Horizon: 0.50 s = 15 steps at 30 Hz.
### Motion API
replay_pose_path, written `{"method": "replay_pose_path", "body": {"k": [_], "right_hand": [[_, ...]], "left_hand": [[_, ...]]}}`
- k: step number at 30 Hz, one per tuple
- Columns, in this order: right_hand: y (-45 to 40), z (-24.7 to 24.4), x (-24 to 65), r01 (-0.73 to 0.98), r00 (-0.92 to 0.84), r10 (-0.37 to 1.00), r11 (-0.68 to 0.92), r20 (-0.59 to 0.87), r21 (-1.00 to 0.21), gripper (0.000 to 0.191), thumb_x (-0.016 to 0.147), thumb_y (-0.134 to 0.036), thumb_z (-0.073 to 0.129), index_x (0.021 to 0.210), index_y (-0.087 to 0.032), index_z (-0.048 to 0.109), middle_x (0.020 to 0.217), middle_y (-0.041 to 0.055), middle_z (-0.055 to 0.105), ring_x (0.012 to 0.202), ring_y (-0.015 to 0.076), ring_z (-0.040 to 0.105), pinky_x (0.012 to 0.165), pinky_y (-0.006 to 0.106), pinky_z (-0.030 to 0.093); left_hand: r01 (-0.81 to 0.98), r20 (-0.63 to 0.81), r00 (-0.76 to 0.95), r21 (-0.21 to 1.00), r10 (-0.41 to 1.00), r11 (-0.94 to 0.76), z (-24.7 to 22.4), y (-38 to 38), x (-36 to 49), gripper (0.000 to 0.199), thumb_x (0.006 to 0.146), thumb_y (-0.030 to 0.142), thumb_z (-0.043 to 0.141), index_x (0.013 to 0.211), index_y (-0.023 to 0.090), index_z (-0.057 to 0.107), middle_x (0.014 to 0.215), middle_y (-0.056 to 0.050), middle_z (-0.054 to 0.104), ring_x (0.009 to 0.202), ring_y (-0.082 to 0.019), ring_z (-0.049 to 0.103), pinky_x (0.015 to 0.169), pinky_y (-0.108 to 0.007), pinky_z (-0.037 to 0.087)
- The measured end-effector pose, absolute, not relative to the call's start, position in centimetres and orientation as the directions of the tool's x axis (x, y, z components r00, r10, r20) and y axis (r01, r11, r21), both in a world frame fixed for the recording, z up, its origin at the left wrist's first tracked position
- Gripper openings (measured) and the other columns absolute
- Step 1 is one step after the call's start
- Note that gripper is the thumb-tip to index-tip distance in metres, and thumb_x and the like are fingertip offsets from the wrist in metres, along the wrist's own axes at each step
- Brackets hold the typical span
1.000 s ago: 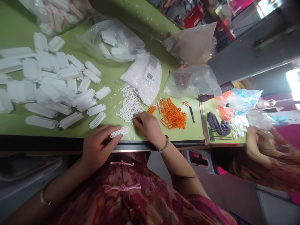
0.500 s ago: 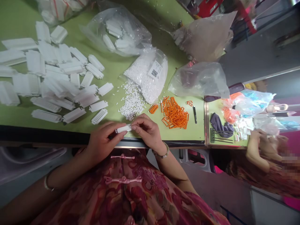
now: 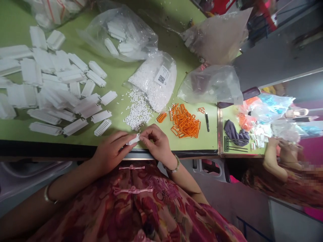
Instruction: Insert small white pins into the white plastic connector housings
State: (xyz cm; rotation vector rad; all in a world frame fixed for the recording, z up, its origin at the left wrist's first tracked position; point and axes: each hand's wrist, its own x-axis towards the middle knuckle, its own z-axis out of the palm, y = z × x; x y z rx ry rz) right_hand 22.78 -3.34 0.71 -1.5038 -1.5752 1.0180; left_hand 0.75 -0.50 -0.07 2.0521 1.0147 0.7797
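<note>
My left hand (image 3: 111, 151) is closed around a white plastic connector housing (image 3: 133, 139), held just above the table's front edge. Its fingers cover much of the housing. At the housing's right end, the thumb and fingertips of my right hand (image 3: 156, 143) are pinched together; anything between them is too small or hidden to make out. Just beyond both hands lies a spill of tiny white plugs (image 3: 137, 112), in front of a clear bag (image 3: 151, 80) full of the same. One loose housing (image 3: 103, 127) with rows of holes rests near my left fingers.
White housings (image 3: 58, 80) are heaped at the left. Orange plastic frames (image 3: 185, 122) are piled right of my hands, with a black pen-like tool (image 3: 207, 122) beside them. Plastic bags (image 3: 209, 84) stand behind. A co-worker's hands (image 3: 277, 144) are at the adjoining table on the right.
The housing has turned in my left hand, and its rows of holes show less plainly. My left fingers cover more of it. The whole view has shifted slightly.
</note>
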Motion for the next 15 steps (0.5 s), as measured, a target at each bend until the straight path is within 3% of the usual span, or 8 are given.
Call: {"method": "replay_pose_path", "body": {"k": [4, 7, 11, 15], "right_hand": [[-4.2, 0.6, 23.0, 0.165, -0.14, 0.951, -0.253, -0.277, -0.953, 0.03, 0.098, -0.051, 0.076, 0.112, -0.024, 0.073, 0.086, -0.0005, 0.07, 0.068, 0.0126, 0.062, 0.063, 0.026, 0.056], [-4.9, 0.7, 22.9, -0.003, -0.227, 0.902, -0.377, -0.367, -0.926, 0.047, 0.094, -0.064, 0.078, 0.12, -0.024, 0.076, 0.086, -0.0004, 0.076, 0.065, 0.0125, 0.066, 0.067, 0.028, 0.06], [-5.3, 0.4, 22.3, -0.165, -0.167, 0.905, -0.418, -0.392, -0.893, 0.048, 0.086, -0.063, 0.086, 0.111, -0.022, 0.079, 0.081, -0.0012, 0.077, 0.065, 0.0125, 0.068, 0.073, 0.03, 0.062], [-5.2, -0.2, 21.5, -0.212, -0.117, 0.899, -0.438, -0.422, -0.873, 0.046, 0.081, -0.058, 0.091, 0.105, -0.021, 0.078, 0.075, -0.003, 0.073, 0.062, 0.0115, 0.066, 0.069, 0.028, 0.06]], "left_hand": [[0.364, 0.2, 0.556, 0.814, 0.807, -0.452, -0.5, -0.6, 0.3, 0.033, 0.11, 0.04, 0.055, 0.118, 0.023, 0.083, 0.104, -0.008, 0.083, 0.09, -0.02, 0.077, 0.086, -0.029, 0.063], [0.35, 0.182, 0.541, 0.839, 0.821, -0.416, -0.7, -0.9, 0.2, 0.032, 0.109, 0.044, 0.059, 0.117, 0.025, 0.084, 0.103, -0.008, 0.083, 0.087, -0.019, 0.077, 0.083, -0.028, 0.063], [0.336, 0.199, 0.526, 0.845, 0.827, -0.417, -1.0, -1.0, 0.3, 0.031, 0.109, 0.043, 0.06, 0.116, 0.024, 0.084, 0.103, -0.008, 0.084, 0.088, -0.019, 0.077, 0.083, -0.027, 0.062], [0.347, 0.208, 0.541, 0.828, 0.815, -0.441, -1.4, -1.1, 0.2, 0.031, 0.109, 0.042, 0.06, 0.119, 0.025, 0.084, 0.105, -0.008, 0.084, 0.09, -0.018, 0.077, 0.083, -0.026, 0.061]]}}
